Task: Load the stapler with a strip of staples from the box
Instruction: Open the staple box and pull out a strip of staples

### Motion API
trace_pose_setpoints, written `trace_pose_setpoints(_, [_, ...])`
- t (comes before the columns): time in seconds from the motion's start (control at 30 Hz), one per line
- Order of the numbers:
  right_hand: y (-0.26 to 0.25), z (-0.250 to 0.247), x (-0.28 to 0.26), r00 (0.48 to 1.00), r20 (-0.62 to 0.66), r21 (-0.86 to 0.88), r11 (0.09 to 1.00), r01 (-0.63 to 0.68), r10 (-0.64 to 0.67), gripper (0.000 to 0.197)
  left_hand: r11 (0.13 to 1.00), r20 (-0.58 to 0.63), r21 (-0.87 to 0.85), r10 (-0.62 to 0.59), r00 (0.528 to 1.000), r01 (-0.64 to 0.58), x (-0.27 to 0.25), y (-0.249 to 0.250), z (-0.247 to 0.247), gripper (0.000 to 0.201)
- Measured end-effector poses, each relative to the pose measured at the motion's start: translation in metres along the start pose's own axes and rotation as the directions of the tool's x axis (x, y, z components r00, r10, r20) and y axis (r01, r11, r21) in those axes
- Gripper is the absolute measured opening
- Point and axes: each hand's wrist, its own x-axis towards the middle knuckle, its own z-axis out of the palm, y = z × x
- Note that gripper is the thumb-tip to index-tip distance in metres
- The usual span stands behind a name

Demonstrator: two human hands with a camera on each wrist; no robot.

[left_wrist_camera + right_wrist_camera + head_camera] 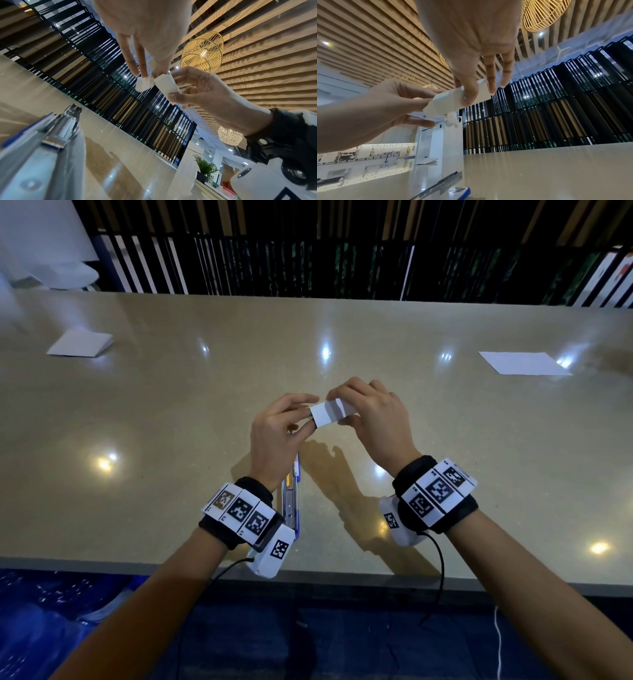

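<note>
I hold a small white staple box [325, 416] in the air above the table, between both hands. My right hand [337, 409] grips its body, thumb underneath and fingers on top; the right wrist view shows the thumb [469, 97] pressed on the box [452, 100]. My left hand [310, 410] pinches the box's left end, where a white flap [143, 83] sticks out. The stapler [291, 498], blue with a metal staple channel, lies swung open on the table under my left wrist. No staple strip shows.
Two white sheets of paper lie on the beige table [445, 440], one at the far left [80, 344] and one at the far right [524, 363]. The table's near edge [342, 577] runs just under my wrists. A dark slatted screen [308, 261] stands behind the table.
</note>
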Motion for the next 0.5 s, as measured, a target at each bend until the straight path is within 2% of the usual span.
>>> trace_pose_setpoints(0.2, [0.004,-0.005,0.005,0.999,0.030,0.013,1.000,-0.027,0.026,0.032,0.997,-0.081,-0.076,-0.006,0.997,-0.001,-0.001,-0.001,-0.001,0.016])
trace_pose_setpoints(0.4, [0.002,-0.003,-0.001,0.992,0.109,0.092,0.994,-0.066,0.056,0.035,0.968,-0.076,-0.215,-0.145,0.986,0.126,-0.001,-0.001,0.001,0.014])
trace_pose_setpoints(0.5, [0.004,-0.002,-0.005,0.990,0.121,0.160,0.982,-0.097,0.078,0.034,0.969,-0.067,-0.217,-0.139,0.988,0.121,-0.002,0.002,0.000,0.014])
